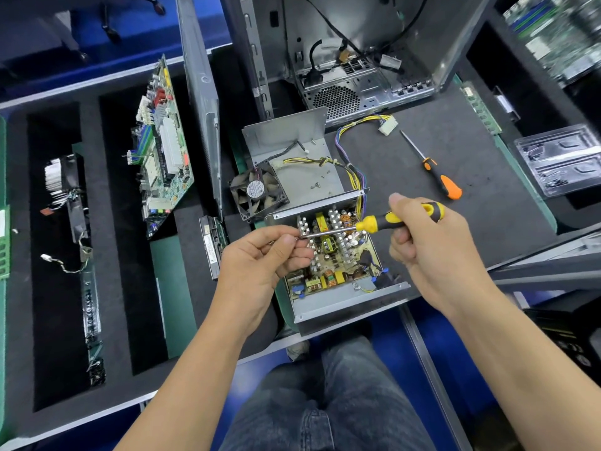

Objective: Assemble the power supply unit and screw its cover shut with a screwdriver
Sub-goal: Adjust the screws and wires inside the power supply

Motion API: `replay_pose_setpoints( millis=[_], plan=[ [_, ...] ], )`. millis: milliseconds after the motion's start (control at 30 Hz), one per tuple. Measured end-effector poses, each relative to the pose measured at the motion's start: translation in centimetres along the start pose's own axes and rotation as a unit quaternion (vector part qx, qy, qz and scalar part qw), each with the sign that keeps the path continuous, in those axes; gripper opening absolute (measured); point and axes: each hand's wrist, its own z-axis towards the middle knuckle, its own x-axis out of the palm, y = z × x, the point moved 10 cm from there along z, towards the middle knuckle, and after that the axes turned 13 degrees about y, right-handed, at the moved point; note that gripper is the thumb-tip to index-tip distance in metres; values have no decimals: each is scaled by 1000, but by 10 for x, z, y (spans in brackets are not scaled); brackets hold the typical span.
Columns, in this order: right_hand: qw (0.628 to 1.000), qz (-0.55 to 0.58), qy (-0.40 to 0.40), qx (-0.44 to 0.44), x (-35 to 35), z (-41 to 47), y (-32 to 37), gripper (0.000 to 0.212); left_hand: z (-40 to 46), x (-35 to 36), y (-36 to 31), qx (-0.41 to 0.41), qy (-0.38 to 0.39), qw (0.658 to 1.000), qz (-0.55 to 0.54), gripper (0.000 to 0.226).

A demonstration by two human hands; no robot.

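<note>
Right hand [419,236]: fingers curled round the yellow-and-black screwdriver [387,220], its steel shaft lying level across the open power supply unit [338,258].
Left hand [260,258]: fingertips pinched at the shaft tip; a screw there cannot be made out.
Unit: sheet-metal tray with bare circuit board, at the desk's [455,203] near edge.
Cover [292,151]: grey metal, open, just behind, loose screws on it, fan [260,193] attached.
Spare orange screwdriver [435,170]: on dark foam, right, apart.

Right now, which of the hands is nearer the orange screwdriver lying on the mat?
Right. The right hand grips a yellow screwdriver just below the orange screwdriver; the left hand is farther away, across the open power supply.
</note>
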Motion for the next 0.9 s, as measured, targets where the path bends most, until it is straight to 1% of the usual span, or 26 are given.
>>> replay_pose_setpoints(
  millis=[100, 267, 500, 600, 667, 733, 867, 900],
  plan=[
    [1000, -22, -2, -13, 0, -1, 5, 37, 0, -2, 1, -3, 0, 1000, 27, 13],
    [997, -58, -6, -46, 3, -5, 18, 44, -1, -5, -3, -5, 4, 995, 96, 14],
    [992, -114, -15, -50, 3, -10, 25, 44, -1, -2, -5, -9, 23, 988, 151, 13],
    [993, -118, 0, -26, 7, -7, 22, 49, -2, 1, -5, -14, 26, 988, 149, 15],
    [996, -83, 41, 6, 13, -2, 14, 41, 0, 7, -2, -14, 34, 990, 137, 13],
    [995, -43, 83, 24, 20, 0, 7, 27, 1, 14, -1, -12, 43, 991, 127, 13],
    [996, -8, 91, -7, 16, 0, 11, 9, 5, 20, 1, -11, 49, 993, 112, 15],
    [996, -4, 92, -16, 15, 0, 12, 12, 5, 21, 2, -10, 52, 992, 113, 16]
  ],
)
